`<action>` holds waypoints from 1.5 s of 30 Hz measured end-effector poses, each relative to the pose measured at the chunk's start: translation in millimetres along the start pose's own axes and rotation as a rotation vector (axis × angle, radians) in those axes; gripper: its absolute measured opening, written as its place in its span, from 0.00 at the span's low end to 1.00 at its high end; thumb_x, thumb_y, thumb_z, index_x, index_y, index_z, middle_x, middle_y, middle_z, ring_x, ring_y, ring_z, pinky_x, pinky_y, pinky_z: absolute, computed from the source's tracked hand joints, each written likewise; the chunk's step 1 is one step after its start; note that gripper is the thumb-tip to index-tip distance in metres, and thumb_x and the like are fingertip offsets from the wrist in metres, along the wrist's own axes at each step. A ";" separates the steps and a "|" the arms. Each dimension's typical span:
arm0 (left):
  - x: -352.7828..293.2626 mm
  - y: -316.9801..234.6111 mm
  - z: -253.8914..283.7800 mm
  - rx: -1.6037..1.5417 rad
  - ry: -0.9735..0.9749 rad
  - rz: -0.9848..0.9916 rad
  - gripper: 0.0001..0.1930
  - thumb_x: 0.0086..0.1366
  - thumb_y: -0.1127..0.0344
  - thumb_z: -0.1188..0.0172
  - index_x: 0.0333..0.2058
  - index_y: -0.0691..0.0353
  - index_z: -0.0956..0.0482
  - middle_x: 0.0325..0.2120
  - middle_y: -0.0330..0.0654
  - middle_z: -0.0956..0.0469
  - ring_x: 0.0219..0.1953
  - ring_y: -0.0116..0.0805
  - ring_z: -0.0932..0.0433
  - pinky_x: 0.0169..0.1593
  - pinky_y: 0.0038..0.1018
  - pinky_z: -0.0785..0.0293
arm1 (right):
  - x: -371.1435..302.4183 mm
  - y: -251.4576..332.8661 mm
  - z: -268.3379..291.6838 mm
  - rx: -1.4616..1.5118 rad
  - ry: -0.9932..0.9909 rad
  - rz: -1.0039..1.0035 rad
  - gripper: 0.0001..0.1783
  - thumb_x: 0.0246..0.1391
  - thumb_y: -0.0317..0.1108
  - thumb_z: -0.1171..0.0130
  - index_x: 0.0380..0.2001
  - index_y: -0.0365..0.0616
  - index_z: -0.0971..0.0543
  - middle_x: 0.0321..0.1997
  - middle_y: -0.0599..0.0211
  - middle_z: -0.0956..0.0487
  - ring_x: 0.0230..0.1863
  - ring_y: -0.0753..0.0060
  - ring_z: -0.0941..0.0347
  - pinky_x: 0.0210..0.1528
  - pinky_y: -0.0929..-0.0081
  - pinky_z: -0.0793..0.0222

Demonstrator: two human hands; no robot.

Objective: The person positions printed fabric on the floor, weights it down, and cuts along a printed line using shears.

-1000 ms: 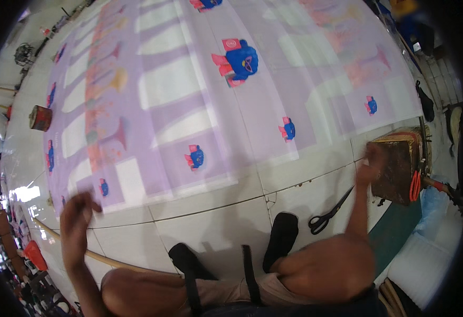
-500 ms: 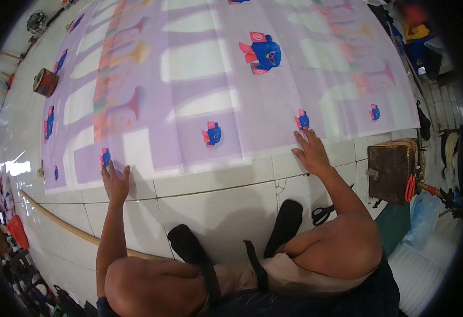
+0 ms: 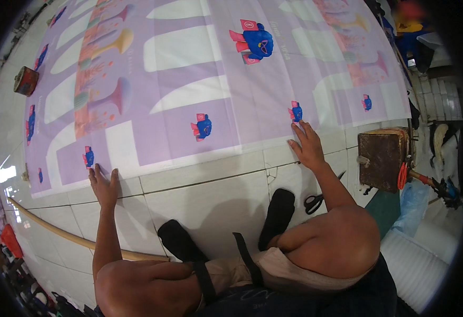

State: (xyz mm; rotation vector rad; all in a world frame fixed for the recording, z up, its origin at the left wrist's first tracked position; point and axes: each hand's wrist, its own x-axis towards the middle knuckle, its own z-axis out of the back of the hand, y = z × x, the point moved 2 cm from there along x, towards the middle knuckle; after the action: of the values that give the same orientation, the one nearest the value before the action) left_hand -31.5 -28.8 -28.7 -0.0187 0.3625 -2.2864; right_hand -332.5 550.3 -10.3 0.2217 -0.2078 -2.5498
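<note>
A large lavender printed sheet [image 3: 263, 119] with white arch shapes and small blue figures is spread over the tiled floor in front of me. My left hand [image 3: 104, 188] rests at its near edge on the left, fingers stretched out, fingertips just below a blue figure. Farther right, my right hand [image 3: 308, 145] lies with fingers apart on the near edge, its fingertips by another blue figure. Neither hand grips anything. Black-handled scissors [image 3: 313, 203] lie on the floor beside my right forearm, partly hidden by it.
A rusty can [image 3: 26, 81] stands at the sheet's left side. To the right are a worn brown box [image 3: 382, 161], an orange-red loop [image 3: 402, 176] and clear plastic wrap [image 3: 413, 206]. A long curved wooden strip [image 3: 78, 236] lies at the left. My black-covered feet [image 3: 277, 216] are on white tiles.
The whole view has shifted, so the sheet, box and can appear farther left and mostly higher. Both hands stay at nearly the same spots on the sheet's near edge.
</note>
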 end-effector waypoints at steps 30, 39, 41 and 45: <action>-4.4 55.6 7.2 -0.135 -0.212 0.167 0.34 0.63 0.50 0.38 0.61 0.64 0.33 0.63 0.66 0.43 0.67 0.59 0.45 0.67 0.43 0.44 | -0.2 10.7 -2.5 -0.026 -0.030 0.086 0.31 0.58 0.42 0.42 0.63 0.45 0.33 0.70 0.53 0.41 0.69 0.43 0.45 0.69 0.50 0.49; -7.1 26.3 14.5 -0.053 -0.235 0.048 0.36 0.63 0.50 0.39 0.64 0.63 0.38 0.66 0.65 0.48 0.68 0.63 0.49 0.67 0.49 0.48 | -1.2 13.1 -6.4 0.008 -0.078 0.080 0.31 0.57 0.41 0.40 0.62 0.45 0.32 0.68 0.51 0.38 0.68 0.42 0.44 0.67 0.51 0.47; -8.1 0.0 10.7 -0.042 -0.182 -0.035 0.37 0.63 0.50 0.39 0.64 0.62 0.39 0.66 0.65 0.49 0.68 0.63 0.50 0.68 0.50 0.50 | -2.8 13.2 -5.2 -0.010 -0.076 0.062 0.31 0.56 0.41 0.40 0.62 0.45 0.32 0.68 0.50 0.38 0.68 0.42 0.44 0.67 0.51 0.47; -10.2 -37.5 2.5 0.005 -0.044 -0.078 0.38 0.63 0.49 0.40 0.65 0.62 0.41 0.67 0.63 0.49 0.69 0.63 0.52 0.69 0.51 0.54 | -5.5 8.6 -4.4 -0.028 -0.075 0.067 0.31 0.57 0.42 0.41 0.62 0.45 0.33 0.68 0.49 0.38 0.68 0.42 0.44 0.67 0.50 0.47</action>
State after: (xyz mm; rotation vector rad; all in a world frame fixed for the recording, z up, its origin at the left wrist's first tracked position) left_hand -51.4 1.9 -15.2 -0.0816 0.3389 -2.3600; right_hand -322.6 545.8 -12.3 0.1069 -0.2050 -2.4947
